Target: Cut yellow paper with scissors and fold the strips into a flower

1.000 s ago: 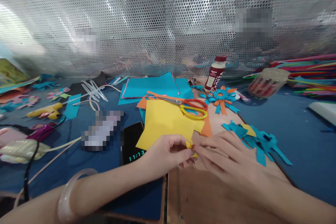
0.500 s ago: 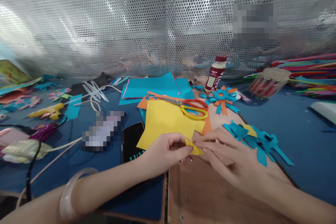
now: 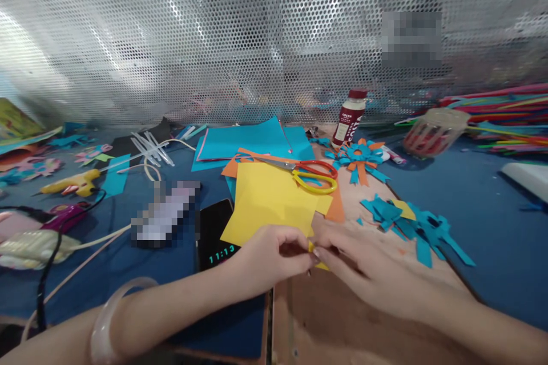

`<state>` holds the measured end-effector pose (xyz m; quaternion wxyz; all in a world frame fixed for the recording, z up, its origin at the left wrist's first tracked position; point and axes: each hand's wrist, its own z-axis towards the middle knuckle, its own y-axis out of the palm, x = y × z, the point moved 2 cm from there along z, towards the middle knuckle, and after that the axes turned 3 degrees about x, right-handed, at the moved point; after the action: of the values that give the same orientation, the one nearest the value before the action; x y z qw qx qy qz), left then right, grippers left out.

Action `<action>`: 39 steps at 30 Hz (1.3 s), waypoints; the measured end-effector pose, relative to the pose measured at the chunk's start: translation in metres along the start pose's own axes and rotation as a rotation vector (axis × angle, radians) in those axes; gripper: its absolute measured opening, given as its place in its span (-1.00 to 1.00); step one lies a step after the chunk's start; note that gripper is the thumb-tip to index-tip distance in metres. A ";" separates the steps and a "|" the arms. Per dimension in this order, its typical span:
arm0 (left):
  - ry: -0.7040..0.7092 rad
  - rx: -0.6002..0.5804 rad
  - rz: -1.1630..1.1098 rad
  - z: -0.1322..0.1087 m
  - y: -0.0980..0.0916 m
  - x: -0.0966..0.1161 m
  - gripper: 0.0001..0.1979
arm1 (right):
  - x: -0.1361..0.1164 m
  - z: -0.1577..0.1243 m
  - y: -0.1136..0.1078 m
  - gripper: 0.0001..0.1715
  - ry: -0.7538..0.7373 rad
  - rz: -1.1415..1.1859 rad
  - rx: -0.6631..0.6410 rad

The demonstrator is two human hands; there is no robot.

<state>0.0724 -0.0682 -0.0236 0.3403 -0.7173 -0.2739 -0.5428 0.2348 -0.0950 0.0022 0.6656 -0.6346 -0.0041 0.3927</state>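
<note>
A small piece of yellow paper [image 3: 322, 266] is pinched between my two hands, mostly hidden by the fingers. My left hand [image 3: 278, 254] grips it with thumb and fingertips from the left. From the right, my right hand [image 3: 359, 262] presses thumb and fingers on the same piece. Just beyond lie larger yellow sheets [image 3: 269, 199] over orange paper [image 3: 336, 205]. Scissors [image 3: 299, 168] with one red and one yellow handle rest on them, blades pointing left. Cut blue paper strips [image 3: 419, 225] lie right of my right hand, with a blue and orange paper flower [image 3: 359, 157] behind.
A phone [image 3: 214, 234] showing 11:13 sits beside my left forearm. Blue sheets [image 3: 244, 140] and a bottle [image 3: 349, 118] stand toward the perforated metal screen [image 3: 171, 40]. At left are a yellow glue gun [image 3: 71, 182] and cables. A plastic cup [image 3: 436, 131] and pipe cleaners [image 3: 509, 108] occupy the right.
Both hands have drawn closer together over the small yellow paper, and my right fingers have curled in. Less of the paper shows now. The view has shifted slightly.
</note>
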 end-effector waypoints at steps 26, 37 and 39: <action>0.025 -0.161 -0.130 -0.002 0.003 0.009 -0.92 | 0.001 -0.002 0.002 -0.76 -0.067 -0.038 -0.030; -0.004 -0.156 -0.150 -0.003 0.005 0.010 -0.88 | 0.005 -0.002 0.004 -0.77 -0.113 -0.038 -0.018; -0.016 -0.159 -0.170 -0.003 0.006 0.010 -0.85 | 0.004 -0.002 0.003 -0.77 -0.117 -0.045 -0.016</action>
<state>0.0776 -0.0740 -0.0142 0.2331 -0.7206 -0.2924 -0.5839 0.2370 -0.0947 -0.0024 0.6677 -0.6158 -0.0604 0.4139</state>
